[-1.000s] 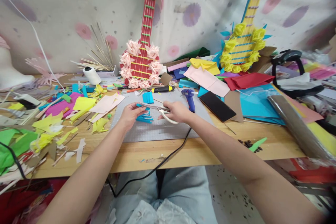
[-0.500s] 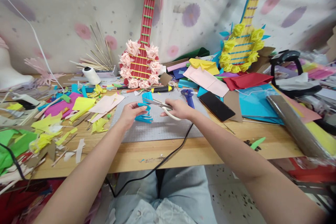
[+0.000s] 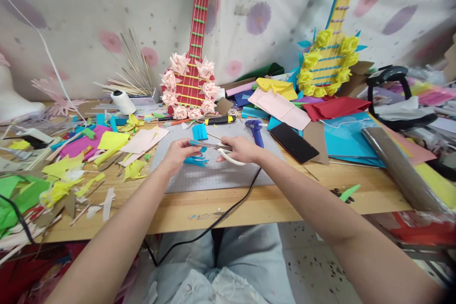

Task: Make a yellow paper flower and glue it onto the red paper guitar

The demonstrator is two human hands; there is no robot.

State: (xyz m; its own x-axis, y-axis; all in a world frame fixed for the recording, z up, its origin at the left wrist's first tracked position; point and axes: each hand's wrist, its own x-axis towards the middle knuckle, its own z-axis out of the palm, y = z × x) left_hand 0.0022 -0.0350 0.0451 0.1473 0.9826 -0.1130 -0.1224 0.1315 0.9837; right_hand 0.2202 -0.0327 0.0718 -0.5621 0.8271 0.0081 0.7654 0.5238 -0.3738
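My left hand pinches a small piece of blue paper above the grey cutting mat. The white-handled scissors are in my right hand, with fingers wrapped round the handles. Their blades point left and lie at the blue piece, close to my left fingertips. Below the blades, cut blue strips lie on the mat. Another blue piece rests just behind. A blue glue gun lies to the right of my right hand.
Behind the mat stands a red paper guitar with pink flowers; a yellow one leans at right. A black phone lies beside the mat. Paper scraps cover the left side. A black cable crosses the table's front edge.
The scissors have shifted left and their blades have closed up, now at the blue piece by my left fingertips. My left hand has stayed nearly in place.
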